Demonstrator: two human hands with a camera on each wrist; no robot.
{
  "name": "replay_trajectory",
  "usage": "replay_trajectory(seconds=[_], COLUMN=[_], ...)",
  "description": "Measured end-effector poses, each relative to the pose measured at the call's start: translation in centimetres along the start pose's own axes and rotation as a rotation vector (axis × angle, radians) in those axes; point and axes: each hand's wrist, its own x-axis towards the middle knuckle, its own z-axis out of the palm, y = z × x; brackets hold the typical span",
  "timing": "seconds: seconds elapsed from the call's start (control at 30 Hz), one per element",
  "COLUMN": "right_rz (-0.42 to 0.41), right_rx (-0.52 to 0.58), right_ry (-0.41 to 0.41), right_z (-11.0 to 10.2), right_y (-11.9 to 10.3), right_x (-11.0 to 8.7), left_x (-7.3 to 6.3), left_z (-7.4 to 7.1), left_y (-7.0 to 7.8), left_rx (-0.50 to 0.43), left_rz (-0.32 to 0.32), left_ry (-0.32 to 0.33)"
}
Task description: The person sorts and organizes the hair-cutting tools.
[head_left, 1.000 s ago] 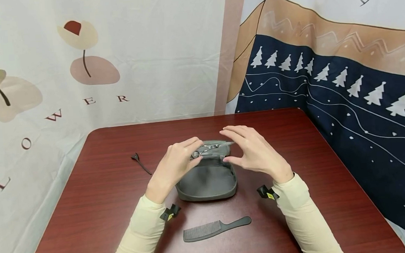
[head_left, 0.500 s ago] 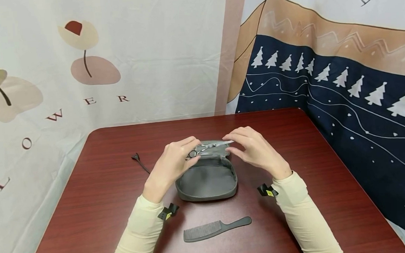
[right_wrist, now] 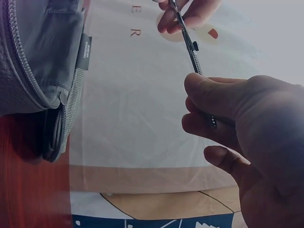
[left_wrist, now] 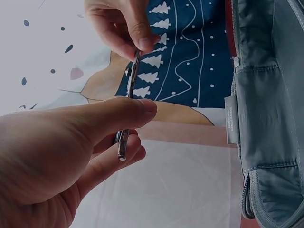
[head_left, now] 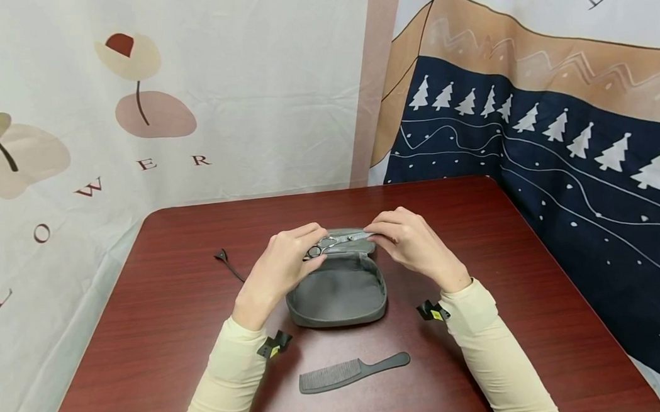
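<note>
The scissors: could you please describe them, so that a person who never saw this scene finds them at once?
On the dark red table sits an open grey case. In the head view, the scissors show against its far half, held between the left grip and the right grip. Unlike the dark comb lying on the table, they are shiny metal with ring handles.

A red-brown wood-grain table (head_left: 171,291) bears a handled comb (head_left: 347,374) near, an open gray zippered case (head_left: 337,299) farther, a slim black implement (head_left: 229,266) left.
</note>
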Motion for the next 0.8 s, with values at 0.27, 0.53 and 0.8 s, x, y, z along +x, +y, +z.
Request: replay_trajectory(seconds=[0.27,0.53,0.8], right_rz=[-0.013,-0.021,0.021], right_rx=[0.031,0.087,0.271], right_ry=[0.021,0.026,0.006], right_z=[0.1,-0.1,-0.5], right_y=[0.1,0.1,0.5], right_x=[-0.1,0.0,0.0], left_x=[0.0,-0.1,-0.4], left_z=[-0.1,-1.0,-1.4], left_y=[-0.5,-0.7,-1.0], left_rx=[-0.042,-0.145,-0.316], left_rz=[0.007,-0.028,-0.075], left_ry=[0.007,-0.017,-0.04])
